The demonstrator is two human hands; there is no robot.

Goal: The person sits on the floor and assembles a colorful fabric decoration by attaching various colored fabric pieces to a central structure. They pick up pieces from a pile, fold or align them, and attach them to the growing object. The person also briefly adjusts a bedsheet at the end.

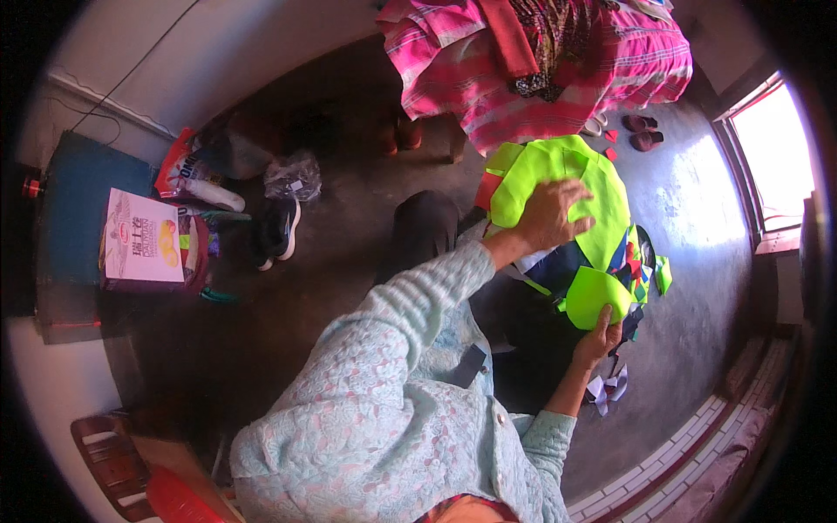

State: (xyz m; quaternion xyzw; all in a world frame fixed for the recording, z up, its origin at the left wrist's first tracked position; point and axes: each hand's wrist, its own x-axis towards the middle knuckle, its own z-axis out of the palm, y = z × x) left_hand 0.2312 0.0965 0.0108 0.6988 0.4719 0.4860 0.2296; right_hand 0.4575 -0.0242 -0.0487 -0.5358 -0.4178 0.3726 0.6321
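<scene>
A large neon yellow-green fabric piece [567,166], sewn from panels, lies spread in front of me below the bed's edge. Over its middle is my left hand [554,213], fingers apart and slightly bent, gripping nothing that I can see. My right hand [598,338] pinches the lower edge of a smaller rounded neon piece [596,296], thumb on top. Whether the two neon pieces are joined is unclear. Dark blue cloth [562,266] shows beneath them, and multicoloured scraps [641,270] lie along their right side.
A bed with a pink checked cover [610,52] stands at the far side. To the left are a box [144,235] on a blue-green surface, black sneakers [277,231] and a clear plastic bag [293,177]. Dark shoes [643,131] and pale scraps [608,389] lie on the floor.
</scene>
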